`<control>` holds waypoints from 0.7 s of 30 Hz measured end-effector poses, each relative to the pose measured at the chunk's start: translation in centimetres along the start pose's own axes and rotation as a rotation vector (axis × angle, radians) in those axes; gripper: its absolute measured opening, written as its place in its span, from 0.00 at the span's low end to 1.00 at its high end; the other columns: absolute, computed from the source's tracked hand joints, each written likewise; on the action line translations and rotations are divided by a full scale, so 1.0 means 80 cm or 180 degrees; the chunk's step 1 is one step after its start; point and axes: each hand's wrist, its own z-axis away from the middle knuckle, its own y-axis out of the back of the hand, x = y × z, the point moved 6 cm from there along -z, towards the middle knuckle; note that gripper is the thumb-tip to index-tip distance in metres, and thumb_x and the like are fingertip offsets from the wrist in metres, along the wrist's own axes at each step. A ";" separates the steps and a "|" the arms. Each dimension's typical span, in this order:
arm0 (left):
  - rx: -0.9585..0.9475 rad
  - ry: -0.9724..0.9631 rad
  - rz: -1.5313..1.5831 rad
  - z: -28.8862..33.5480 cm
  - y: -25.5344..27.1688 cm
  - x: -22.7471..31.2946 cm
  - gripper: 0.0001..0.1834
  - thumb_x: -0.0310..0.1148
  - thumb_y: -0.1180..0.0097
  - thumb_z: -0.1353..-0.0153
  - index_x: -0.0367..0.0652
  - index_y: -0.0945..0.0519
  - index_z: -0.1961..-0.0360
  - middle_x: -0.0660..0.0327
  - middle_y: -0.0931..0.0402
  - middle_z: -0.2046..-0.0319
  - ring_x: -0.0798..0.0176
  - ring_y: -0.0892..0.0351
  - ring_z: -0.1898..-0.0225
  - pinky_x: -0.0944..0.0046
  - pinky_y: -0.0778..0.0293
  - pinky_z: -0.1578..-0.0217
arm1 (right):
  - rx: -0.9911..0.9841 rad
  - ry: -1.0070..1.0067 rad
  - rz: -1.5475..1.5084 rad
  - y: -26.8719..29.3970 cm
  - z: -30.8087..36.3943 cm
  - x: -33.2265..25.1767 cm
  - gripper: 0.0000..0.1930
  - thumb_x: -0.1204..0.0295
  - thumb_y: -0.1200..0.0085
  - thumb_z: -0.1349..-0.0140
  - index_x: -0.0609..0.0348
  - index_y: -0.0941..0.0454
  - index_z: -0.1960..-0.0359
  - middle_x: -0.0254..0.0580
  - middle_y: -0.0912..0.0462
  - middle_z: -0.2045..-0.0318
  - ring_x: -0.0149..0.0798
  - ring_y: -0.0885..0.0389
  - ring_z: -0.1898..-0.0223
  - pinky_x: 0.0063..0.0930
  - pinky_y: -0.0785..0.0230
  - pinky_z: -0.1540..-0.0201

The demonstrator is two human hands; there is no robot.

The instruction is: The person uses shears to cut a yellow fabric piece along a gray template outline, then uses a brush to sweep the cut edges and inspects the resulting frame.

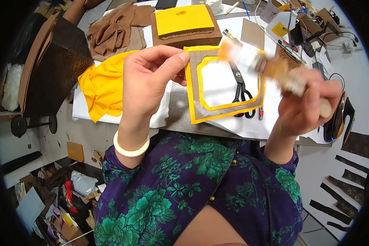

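Above the yellow-edged frame piece [225,88], my right hand [305,104] is gripping a brush [274,67] by its pale handle, fingers wrapped tight, and the whole tool is blurring so badly that I cannot make out its bristles; only an orange smear and a dull metal band are showing. My left hand [149,80] is pinching that frame piece by its upper left corner, thumb pressing against the curled fingers, and my palm is hiding whatever lies under it. The piece is looking flat and stiff, grey board wrapped in bright yellow fabric, with a rounded window cut through the middle. Black scissors [241,92] are lying inside that window on white paper. Left of the frame piece, loose yellow cloth [102,88] is bunching in soft folds. Behind it, a brown block [184,26] topped with yellow is sitting.
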 end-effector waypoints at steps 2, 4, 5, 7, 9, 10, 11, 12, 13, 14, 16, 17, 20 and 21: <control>0.0001 0.0082 0.0237 0.001 0.004 -0.005 0.07 0.28 0.40 0.43 0.32 0.19 0.68 0.59 0.20 0.76 0.70 0.22 0.77 0.72 0.25 0.75 | -0.0308 -0.0432 -0.0208 -0.011 0.018 0.008 0.10 0.72 0.45 0.42 0.61 0.35 0.68 0.48 0.23 0.78 0.29 0.31 0.80 0.19 0.39 0.77; -0.0054 0.0045 0.0250 0.001 0.008 -0.005 0.08 0.29 0.41 0.43 0.33 0.19 0.68 0.59 0.20 0.75 0.70 0.22 0.76 0.71 0.24 0.75 | -0.0460 -0.0600 -0.0318 -0.015 0.032 0.018 0.09 0.75 0.45 0.43 0.60 0.35 0.67 0.48 0.23 0.78 0.28 0.32 0.80 0.20 0.41 0.77; -0.0032 0.0048 0.0286 0.001 0.008 -0.004 0.08 0.29 0.41 0.43 0.33 0.19 0.68 0.59 0.20 0.75 0.70 0.22 0.76 0.71 0.24 0.75 | -0.0447 -0.0683 -0.0392 -0.015 0.037 0.021 0.09 0.75 0.46 0.43 0.61 0.35 0.68 0.48 0.23 0.78 0.28 0.32 0.80 0.20 0.41 0.77; 0.0017 0.0027 0.0323 0.001 0.008 -0.003 0.08 0.29 0.41 0.43 0.34 0.19 0.68 0.59 0.20 0.75 0.70 0.22 0.76 0.71 0.24 0.75 | -0.0462 -0.0812 -0.0459 -0.017 0.044 0.026 0.09 0.77 0.46 0.43 0.62 0.35 0.68 0.48 0.24 0.78 0.28 0.32 0.80 0.20 0.40 0.77; -0.0016 0.0000 0.0298 0.001 0.010 -0.004 0.07 0.29 0.41 0.43 0.34 0.19 0.68 0.59 0.20 0.75 0.70 0.22 0.76 0.71 0.24 0.76 | -0.0519 -0.0907 -0.0443 -0.019 0.048 0.031 0.08 0.78 0.47 0.44 0.62 0.35 0.68 0.48 0.24 0.79 0.28 0.32 0.80 0.20 0.40 0.77; -0.0038 -0.0013 0.0285 0.000 0.010 -0.004 0.07 0.29 0.41 0.43 0.34 0.19 0.68 0.60 0.20 0.75 0.70 0.22 0.76 0.71 0.24 0.76 | -0.0516 -0.0955 -0.0418 -0.019 0.049 0.032 0.08 0.78 0.47 0.44 0.63 0.35 0.68 0.48 0.24 0.79 0.28 0.32 0.80 0.20 0.40 0.77; -0.0022 -0.0050 0.0286 0.001 0.010 -0.003 0.07 0.29 0.41 0.43 0.34 0.19 0.68 0.60 0.21 0.76 0.70 0.22 0.77 0.71 0.24 0.76 | -0.0514 -0.1004 -0.0392 -0.018 0.050 0.033 0.08 0.79 0.47 0.44 0.63 0.35 0.68 0.48 0.24 0.79 0.28 0.32 0.80 0.20 0.40 0.77; -0.0005 -0.0085 0.0288 0.001 0.010 -0.001 0.07 0.29 0.41 0.43 0.34 0.19 0.68 0.60 0.21 0.76 0.70 0.22 0.77 0.71 0.24 0.76 | -0.0511 -0.1053 -0.0364 -0.017 0.051 0.034 0.08 0.79 0.48 0.44 0.63 0.35 0.68 0.48 0.24 0.79 0.28 0.32 0.80 0.20 0.39 0.77; 0.0013 -0.0129 0.0285 0.001 0.010 0.001 0.07 0.28 0.41 0.43 0.34 0.19 0.68 0.60 0.21 0.76 0.70 0.23 0.77 0.71 0.25 0.76 | -0.0483 -0.0954 -0.0375 -0.014 0.049 0.032 0.08 0.79 0.47 0.45 0.64 0.35 0.68 0.49 0.24 0.79 0.28 0.32 0.80 0.20 0.39 0.77; 0.0030 -0.0148 0.0283 0.001 0.011 0.001 0.07 0.28 0.41 0.43 0.34 0.19 0.68 0.60 0.21 0.76 0.70 0.23 0.77 0.71 0.25 0.76 | -0.0453 -0.0856 -0.0384 -0.009 0.047 0.031 0.08 0.79 0.47 0.45 0.64 0.35 0.68 0.49 0.24 0.79 0.28 0.31 0.80 0.20 0.39 0.77; 0.0058 -0.0181 0.0279 0.001 0.013 0.001 0.07 0.28 0.40 0.43 0.34 0.19 0.68 0.61 0.21 0.77 0.71 0.23 0.78 0.72 0.25 0.76 | -0.0484 -0.0706 -0.0368 -0.011 0.044 0.028 0.08 0.79 0.47 0.45 0.64 0.34 0.68 0.49 0.24 0.78 0.29 0.30 0.80 0.20 0.38 0.77; 0.0076 -0.0205 0.0267 0.002 0.013 0.001 0.07 0.28 0.40 0.43 0.34 0.19 0.68 0.60 0.21 0.77 0.71 0.23 0.78 0.72 0.25 0.76 | -0.0545 -0.0654 -0.0344 -0.017 0.041 0.026 0.08 0.79 0.46 0.45 0.64 0.34 0.68 0.49 0.24 0.78 0.29 0.30 0.80 0.21 0.38 0.77; 0.0095 -0.0275 0.0218 0.002 0.014 0.004 0.06 0.27 0.40 0.44 0.34 0.19 0.68 0.60 0.21 0.77 0.71 0.23 0.77 0.72 0.26 0.76 | -0.0661 -0.0580 -0.0242 -0.022 0.039 0.026 0.09 0.78 0.45 0.44 0.65 0.34 0.68 0.50 0.23 0.78 0.30 0.28 0.79 0.21 0.36 0.76; 0.0081 -0.0297 0.0187 0.002 0.013 0.005 0.06 0.27 0.40 0.44 0.34 0.19 0.69 0.60 0.21 0.77 0.71 0.23 0.77 0.73 0.26 0.76 | -0.0662 -0.0620 -0.0301 -0.021 0.039 0.024 0.09 0.78 0.45 0.44 0.65 0.33 0.67 0.50 0.23 0.77 0.30 0.28 0.78 0.21 0.36 0.76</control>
